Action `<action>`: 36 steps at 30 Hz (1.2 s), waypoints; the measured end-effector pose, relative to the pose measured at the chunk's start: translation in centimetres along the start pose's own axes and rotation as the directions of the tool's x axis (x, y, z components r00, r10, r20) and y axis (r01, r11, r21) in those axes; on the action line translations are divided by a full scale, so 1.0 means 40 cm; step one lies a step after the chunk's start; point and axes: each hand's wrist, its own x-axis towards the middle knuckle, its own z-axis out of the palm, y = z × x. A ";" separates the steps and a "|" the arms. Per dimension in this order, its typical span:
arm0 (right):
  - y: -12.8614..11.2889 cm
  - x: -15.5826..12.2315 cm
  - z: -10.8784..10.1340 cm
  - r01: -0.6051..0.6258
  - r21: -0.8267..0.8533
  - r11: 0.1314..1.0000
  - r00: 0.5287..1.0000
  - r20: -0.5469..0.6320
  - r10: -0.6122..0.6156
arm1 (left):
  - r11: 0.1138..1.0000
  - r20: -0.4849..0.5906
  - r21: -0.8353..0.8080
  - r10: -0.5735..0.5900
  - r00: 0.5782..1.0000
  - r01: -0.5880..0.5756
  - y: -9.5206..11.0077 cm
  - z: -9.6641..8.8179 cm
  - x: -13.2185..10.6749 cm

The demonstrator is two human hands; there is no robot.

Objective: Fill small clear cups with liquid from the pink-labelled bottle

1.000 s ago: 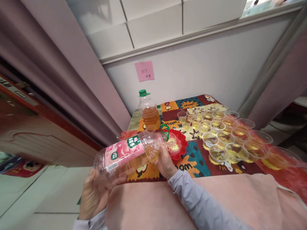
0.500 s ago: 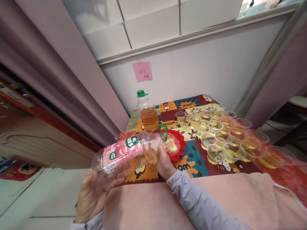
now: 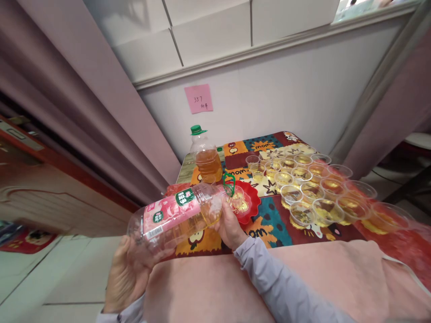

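Note:
A large clear plastic juice bottle (image 3: 171, 211) with a pink and green label lies tilted between my two hands, its neck pointing right and slightly up. Yellow liquid sits along its lower side toward the neck. My left hand (image 3: 126, 273) is wrapped round the bottle's base. Near the neck, my right hand (image 3: 230, 226) grips it from below. A green carrying ring (image 3: 229, 185) hangs at the neck. The mouth is over a clear plastic cup (image 3: 238, 196) on a red scalloped plate (image 3: 252, 211); whether liquid is flowing I cannot tell.
Behind stands a second bottle (image 3: 208, 163) with amber liquid and a green cap. Several clear cups (image 3: 313, 190) of yellow liquid crowd the right of the patterned table mat (image 3: 269, 237). A pink cloth (image 3: 208, 287) covers the near edge. A wooden door (image 3: 67, 193) is at left.
The view has shifted very slightly. Both hands keep the bottle in nearly the same tilted position over the plate; otherwise little differs.

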 end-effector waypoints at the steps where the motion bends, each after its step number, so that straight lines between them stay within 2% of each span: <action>1: -0.001 0.000 0.000 -0.001 0.006 1.000 1.000 0.002 0.001 | 1.000 0.002 0.017 0.013 1.000 -0.013 0.000 0.001 -0.001; 3: -0.003 -0.001 0.001 -0.004 0.014 1.000 1.000 -0.003 0.004 | 0.998 0.011 0.052 0.044 0.999 -0.045 0.001 0.005 -0.004; 11: -0.003 -0.002 -0.004 -0.013 -0.001 1.000 1.000 0.012 0.013 | 0.998 0.037 0.034 0.044 0.998 -0.045 0.008 0.031 -0.022; 36: -0.002 -0.001 -0.005 -0.030 -0.010 1.000 1.000 0.008 0.030 | 0.999 0.040 0.045 0.007 0.999 -0.009 0.010 0.016 -0.029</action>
